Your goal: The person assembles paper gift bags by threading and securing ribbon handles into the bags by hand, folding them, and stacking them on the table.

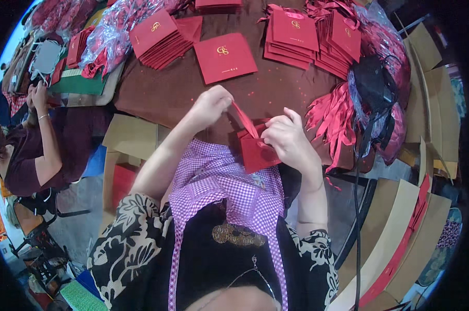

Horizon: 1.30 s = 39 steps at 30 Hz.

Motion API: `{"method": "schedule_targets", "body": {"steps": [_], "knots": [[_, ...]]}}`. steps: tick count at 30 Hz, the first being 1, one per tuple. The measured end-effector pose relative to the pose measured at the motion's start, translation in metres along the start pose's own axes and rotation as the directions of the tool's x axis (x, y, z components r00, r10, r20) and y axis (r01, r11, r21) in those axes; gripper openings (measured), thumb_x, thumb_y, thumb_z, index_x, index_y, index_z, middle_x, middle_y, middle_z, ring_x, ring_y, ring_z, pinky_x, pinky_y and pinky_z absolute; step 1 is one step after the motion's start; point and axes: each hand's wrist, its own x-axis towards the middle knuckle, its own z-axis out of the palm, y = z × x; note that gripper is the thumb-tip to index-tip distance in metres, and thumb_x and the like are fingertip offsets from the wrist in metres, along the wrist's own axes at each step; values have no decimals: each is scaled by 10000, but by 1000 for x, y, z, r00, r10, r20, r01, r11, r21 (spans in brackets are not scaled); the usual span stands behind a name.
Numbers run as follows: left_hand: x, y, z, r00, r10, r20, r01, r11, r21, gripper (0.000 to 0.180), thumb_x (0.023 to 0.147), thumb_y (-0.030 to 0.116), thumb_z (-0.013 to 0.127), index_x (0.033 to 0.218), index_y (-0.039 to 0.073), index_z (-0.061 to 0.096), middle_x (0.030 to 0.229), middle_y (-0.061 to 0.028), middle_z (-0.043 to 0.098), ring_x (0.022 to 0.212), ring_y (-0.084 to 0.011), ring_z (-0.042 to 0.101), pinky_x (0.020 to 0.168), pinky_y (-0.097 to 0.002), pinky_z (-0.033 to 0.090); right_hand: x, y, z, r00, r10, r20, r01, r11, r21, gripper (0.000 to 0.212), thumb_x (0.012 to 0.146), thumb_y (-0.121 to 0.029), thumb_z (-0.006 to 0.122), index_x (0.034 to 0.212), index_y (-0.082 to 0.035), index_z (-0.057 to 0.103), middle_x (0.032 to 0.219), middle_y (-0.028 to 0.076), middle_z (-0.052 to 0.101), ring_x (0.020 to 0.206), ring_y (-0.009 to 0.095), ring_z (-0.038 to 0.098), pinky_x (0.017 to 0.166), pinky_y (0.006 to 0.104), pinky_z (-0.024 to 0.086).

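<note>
A small red paper bag (256, 157) hangs at the table's near edge, in front of my checked apron. From its top a red ribbon (244, 119) runs up taut to my left hand (212, 105), whose closed fingers pinch its end. My right hand (286, 136) is closed at the bag's upper right corner; its fingertips seem to grip the bag's rim, and whether ribbon is also in them is hidden. Beyond my hands a flat red bag with a gold emblem (225, 58) lies alone on the brown tabletop (164, 98).
Stacks of red bags (159, 40) (291, 39) stand at the far side. Loose red ribbons (334, 116) hang over the right edge, beside a black device (374, 85) with a cable. Open cardboard boxes (131, 137) flank me. At left, another person (30, 140) works.
</note>
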Motion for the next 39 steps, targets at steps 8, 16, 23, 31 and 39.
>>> {"method": "schedule_targets", "body": {"steps": [8,16,23,31,39], "knots": [[-17,-12,27,978,-196,-77,135,865,-484,340,960,188,484,1235,-12,470,1052,-115,598,889,-175,607,730,-283,516,2,8,5,982,76,-171,-76,997,7,50,777,-59,630,826,-53,631,842,73,617,969,219,582,1041,459,297],[-45,5,56,920,37,390,230,755,-615,357,973,189,499,1265,-18,503,1177,-75,592,1059,-145,561,940,-304,440,9,16,11,905,188,-380,-129,976,176,105,787,-73,628,878,-23,642,874,97,634,904,268,592,848,368,427],[-42,9,51,915,-23,402,246,821,-515,355,992,225,465,1246,-15,528,1137,-68,616,1026,-141,578,920,-303,454,-3,50,6,818,574,-26,-486,716,501,191,846,-162,635,816,26,646,663,56,600,639,124,551,615,286,439],[-45,18,45,911,-43,410,262,828,-496,338,985,197,471,1236,-21,533,1120,-71,625,1010,-149,586,898,-310,466,-4,86,26,571,710,-411,-412,682,604,223,861,-105,619,675,-4,549,613,-66,482,593,35,416,541,225,342],[-39,26,46,960,-192,202,278,727,-627,332,957,120,469,1251,-33,492,1155,-87,586,1037,-158,566,909,-315,458,-15,70,22,687,488,-539,-495,857,144,267,824,-221,665,953,11,634,873,154,657,819,257,638,752,345,485]]}}
